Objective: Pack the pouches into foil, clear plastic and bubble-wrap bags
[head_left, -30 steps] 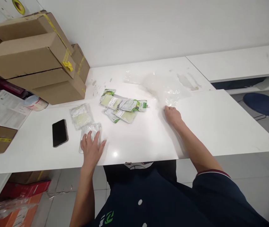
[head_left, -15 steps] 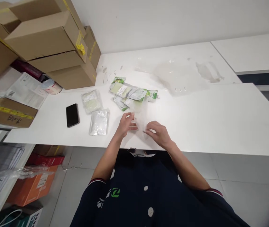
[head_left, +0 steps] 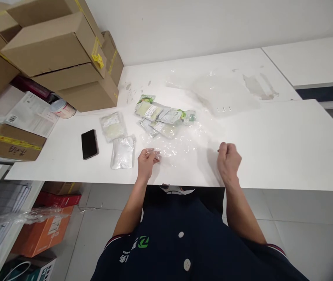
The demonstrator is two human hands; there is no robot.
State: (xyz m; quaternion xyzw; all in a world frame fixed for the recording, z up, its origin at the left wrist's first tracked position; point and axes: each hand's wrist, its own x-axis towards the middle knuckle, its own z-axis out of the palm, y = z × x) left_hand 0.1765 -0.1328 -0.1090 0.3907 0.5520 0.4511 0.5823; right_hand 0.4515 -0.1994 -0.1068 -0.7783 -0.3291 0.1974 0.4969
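My left hand (head_left: 148, 160) pinches the left edge of a clear plastic bag (head_left: 178, 150) between thumb and fingers. The thin film is spread wide and catches the light. At its right side my right hand (head_left: 229, 159) is closed, apparently on the far edge, though the film is hard to see there. Behind and partly beneath the film lies a loose pile of green and silver pouches (head_left: 169, 116). Left of my left hand rest a silver foil pouch (head_left: 122, 153) and a clear packet with pale green contents (head_left: 113, 127).
A black phone (head_left: 89, 144) lies on the white table (head_left: 271, 156) at the left. Cardboard boxes (head_left: 49, 50) are stacked at the back left, with a small tin (head_left: 63, 108) beside them. A large clear plastic sheet (head_left: 213, 91) lies towards the wall.
My hands have moved apart, the right one well to the right and the left one slightly left. The plastic, narrow and bunched before, is now spread out between them.
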